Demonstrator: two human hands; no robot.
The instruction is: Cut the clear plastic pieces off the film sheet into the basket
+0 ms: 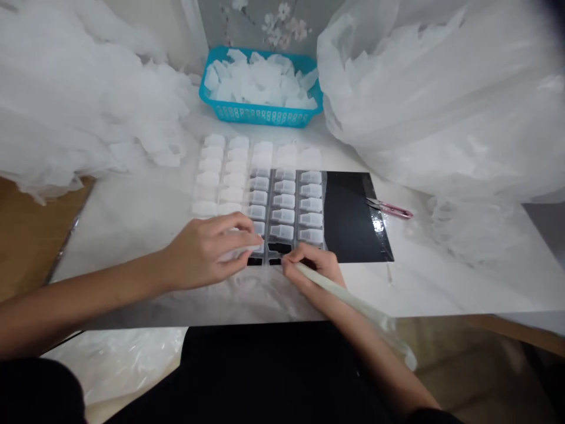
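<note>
In the head view my left hand (207, 250) is bent over the lower rows of a clear tray with several small slots. Its thumb and fingers close around a small white translucent piece, partly hidden by the fingers. My right hand (313, 268) grips a long pale green stick-like tool (353, 300), its tip hidden near the tray's lower edge. White tapered pieces (283, 216) fill most of the slots. Between my hands, a few lower slots show black (279, 248). Under the tray's right part lies a black sheet (348, 218).
A blue basket (265, 115) of loose white pieces stands behind the tray. Pink-handled thread snips (391, 208) lie on the black sheet's right edge. Large plastic bags of white pieces bulge at left (88, 88) and right (441, 100). The white table's front edge runs close to my body.
</note>
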